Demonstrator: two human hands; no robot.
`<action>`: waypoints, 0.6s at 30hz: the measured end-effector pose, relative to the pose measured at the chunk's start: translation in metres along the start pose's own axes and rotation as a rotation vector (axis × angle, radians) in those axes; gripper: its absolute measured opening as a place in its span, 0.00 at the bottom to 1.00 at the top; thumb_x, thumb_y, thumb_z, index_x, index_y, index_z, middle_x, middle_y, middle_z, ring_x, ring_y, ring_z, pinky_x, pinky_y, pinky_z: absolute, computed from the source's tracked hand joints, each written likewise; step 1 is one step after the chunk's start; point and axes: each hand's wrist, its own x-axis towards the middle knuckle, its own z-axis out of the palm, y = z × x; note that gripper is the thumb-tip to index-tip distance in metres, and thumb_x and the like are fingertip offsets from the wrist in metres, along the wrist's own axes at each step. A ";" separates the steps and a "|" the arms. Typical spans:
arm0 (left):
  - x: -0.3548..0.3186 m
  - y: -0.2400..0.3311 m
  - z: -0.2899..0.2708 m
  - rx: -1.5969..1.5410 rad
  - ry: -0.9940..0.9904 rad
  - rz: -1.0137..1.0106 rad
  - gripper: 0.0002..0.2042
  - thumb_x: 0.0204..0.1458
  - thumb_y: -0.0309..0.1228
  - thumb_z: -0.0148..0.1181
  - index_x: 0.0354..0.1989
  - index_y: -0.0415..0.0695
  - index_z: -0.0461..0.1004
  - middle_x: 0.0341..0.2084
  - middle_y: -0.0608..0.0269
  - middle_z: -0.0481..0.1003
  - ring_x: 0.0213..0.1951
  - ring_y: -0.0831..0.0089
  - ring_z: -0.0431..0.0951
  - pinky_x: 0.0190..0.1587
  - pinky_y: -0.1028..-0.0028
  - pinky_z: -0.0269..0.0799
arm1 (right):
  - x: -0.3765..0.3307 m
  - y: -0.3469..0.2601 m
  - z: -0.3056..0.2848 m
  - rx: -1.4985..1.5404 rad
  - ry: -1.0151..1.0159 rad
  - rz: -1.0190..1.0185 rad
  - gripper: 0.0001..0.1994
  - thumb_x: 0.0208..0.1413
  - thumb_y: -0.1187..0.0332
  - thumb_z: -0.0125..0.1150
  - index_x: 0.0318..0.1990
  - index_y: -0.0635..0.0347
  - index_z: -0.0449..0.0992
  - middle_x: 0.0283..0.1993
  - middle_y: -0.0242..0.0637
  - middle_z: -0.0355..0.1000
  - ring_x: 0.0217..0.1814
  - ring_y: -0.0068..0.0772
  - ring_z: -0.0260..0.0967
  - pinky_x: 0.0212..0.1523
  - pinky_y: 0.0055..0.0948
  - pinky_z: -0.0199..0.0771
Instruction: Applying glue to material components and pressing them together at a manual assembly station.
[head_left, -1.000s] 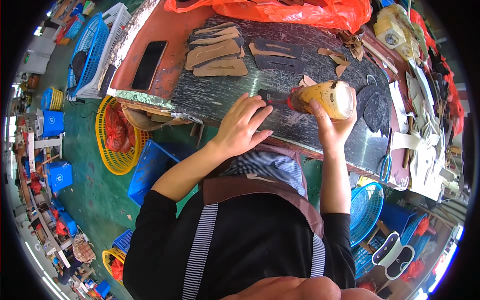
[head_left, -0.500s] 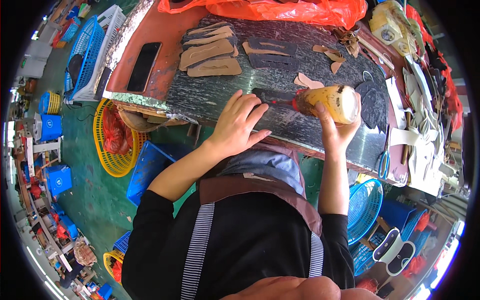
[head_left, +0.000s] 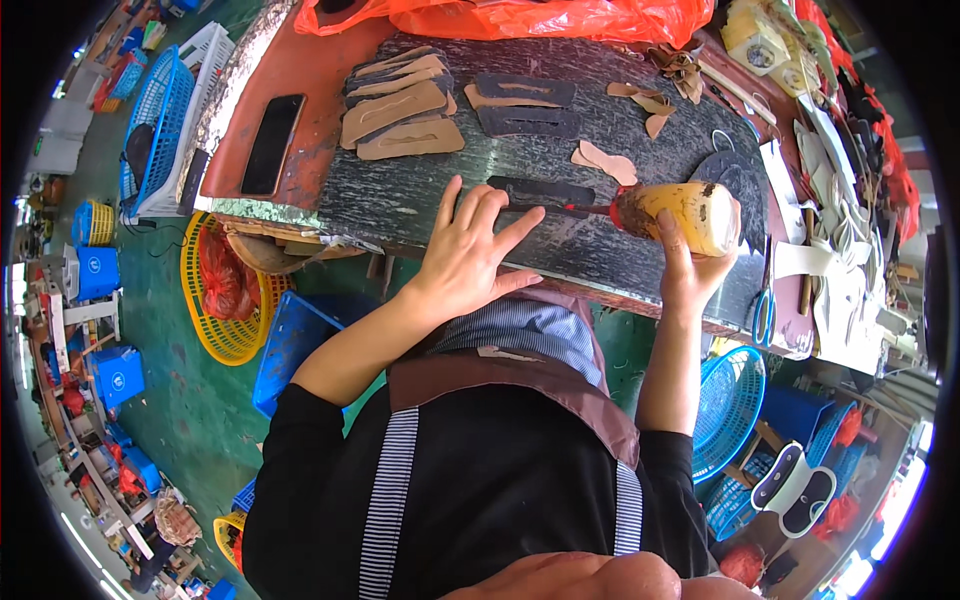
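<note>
A yellow squeeze bottle (head_left: 672, 214) with a red cap and dark stains lies nearly level in my right hand (head_left: 692, 268), its fingers wrapped round the base end. Its thin nozzle points left over a narrow dark cut piece (head_left: 548, 190) on the dark speckled work board (head_left: 400, 205). My left hand (head_left: 465, 240) is open, fingers spread, with the fingertips at the left end of that piece. Beyond it lie overlapping tan and dark slotted pieces (head_left: 408, 105) and a smaller dark group (head_left: 528, 120). A tan piece (head_left: 605, 162) rests beyond the bottle.
A black phone (head_left: 273, 145) lies on the reddish tabletop at left. Blue-handled scissors (head_left: 764, 316) hang over the near right edge. Round dark pieces (head_left: 735, 185) and pale scraps (head_left: 840, 290) lie at right. Red plastic (head_left: 540, 20) covers the far edge. A yellow basket (head_left: 215, 335) stands below left.
My right hand has shifted the bottle to the right along the dark piece, with more of the nozzle showing. My left hand stays spread at the piece's left end. The whole view has shifted slightly.
</note>
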 end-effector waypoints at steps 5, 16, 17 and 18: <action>0.000 0.000 0.000 0.009 0.016 0.001 0.30 0.51 0.53 0.60 0.60 0.52 0.70 0.48 0.49 0.65 0.54 0.52 0.64 0.66 0.42 0.47 | 0.001 0.005 -0.003 0.012 0.014 0.005 0.28 0.42 0.71 0.75 0.52 0.65 0.69 0.42 0.42 0.73 0.39 0.32 0.73 0.42 0.25 0.75; -0.005 -0.009 0.010 -0.041 0.066 0.019 0.29 0.50 0.53 0.60 0.59 0.53 0.72 0.47 0.51 0.65 0.54 0.54 0.64 0.67 0.45 0.47 | -0.001 0.002 0.016 0.123 0.008 0.019 0.27 0.41 0.72 0.75 0.50 0.65 0.69 0.41 0.40 0.72 0.39 0.32 0.73 0.42 0.26 0.75; -0.005 -0.009 0.010 -0.053 0.078 0.022 0.29 0.50 0.53 0.60 0.59 0.53 0.72 0.47 0.52 0.65 0.54 0.54 0.65 0.67 0.45 0.47 | -0.001 0.001 0.021 0.137 0.007 0.010 0.27 0.41 0.72 0.75 0.50 0.65 0.69 0.41 0.40 0.72 0.39 0.32 0.73 0.43 0.26 0.75; -0.005 -0.009 0.009 -0.051 0.078 0.020 0.29 0.50 0.53 0.60 0.59 0.53 0.72 0.47 0.52 0.65 0.54 0.54 0.65 0.67 0.45 0.47 | -0.001 0.000 0.028 0.140 0.005 0.010 0.27 0.41 0.72 0.75 0.50 0.65 0.69 0.41 0.40 0.72 0.39 0.32 0.73 0.43 0.26 0.75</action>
